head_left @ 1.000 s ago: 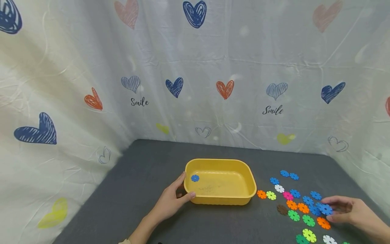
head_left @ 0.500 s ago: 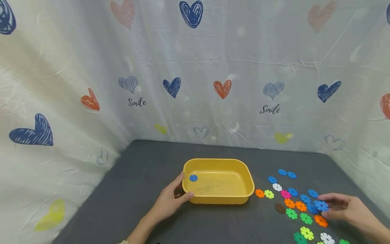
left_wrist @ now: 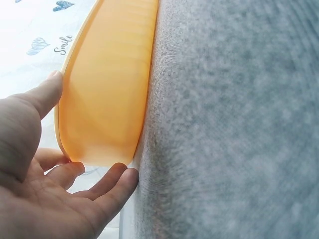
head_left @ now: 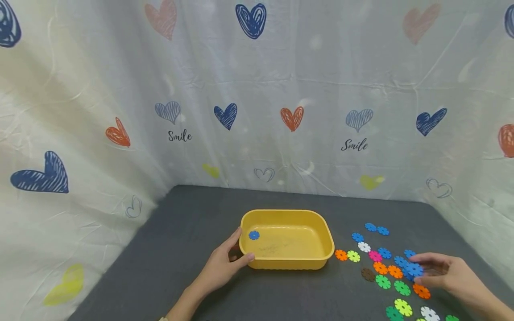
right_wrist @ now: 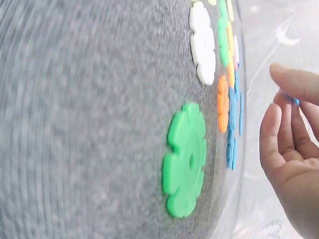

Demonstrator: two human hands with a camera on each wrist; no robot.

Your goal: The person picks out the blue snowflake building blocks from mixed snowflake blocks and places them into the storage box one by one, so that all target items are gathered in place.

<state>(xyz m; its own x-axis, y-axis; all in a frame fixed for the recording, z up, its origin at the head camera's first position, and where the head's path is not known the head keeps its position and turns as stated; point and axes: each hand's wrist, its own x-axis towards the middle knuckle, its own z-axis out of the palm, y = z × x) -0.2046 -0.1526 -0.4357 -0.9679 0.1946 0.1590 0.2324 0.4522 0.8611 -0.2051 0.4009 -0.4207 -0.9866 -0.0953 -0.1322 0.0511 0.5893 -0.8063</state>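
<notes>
My left hand (head_left: 222, 263) holds the left end of a shallow yellow plastic basin (head_left: 289, 265), thumb at the front rim and fingers against the side wall. One blue notched disc (head_left: 254, 235) lies inside it, towards the left. On the right, my right hand (head_left: 445, 272) pinches a blue snowflake disc (head_left: 413, 269) between thumb and fingers, just over other blue discs. Only a small blue bit of the pinched disc (right_wrist: 296, 101) shows in the right wrist view. The left wrist view shows the basin's outer wall (left_wrist: 107, 99) with fingertips touching it.
Several loose snowflake discs lie on the grey table right of the basin, among them a brown disc (head_left: 367, 274), a pink disc (head_left: 375, 256) and an orange disc (head_left: 421, 291). A green disc (right_wrist: 185, 159) lies close to the right wrist camera. A heart-printed curtain (head_left: 257, 147) encloses the table.
My right hand has moved a little to the left with the blue snowflake disc. The left hand keeps its hold on the basin. The head view has shifted slightly.
</notes>
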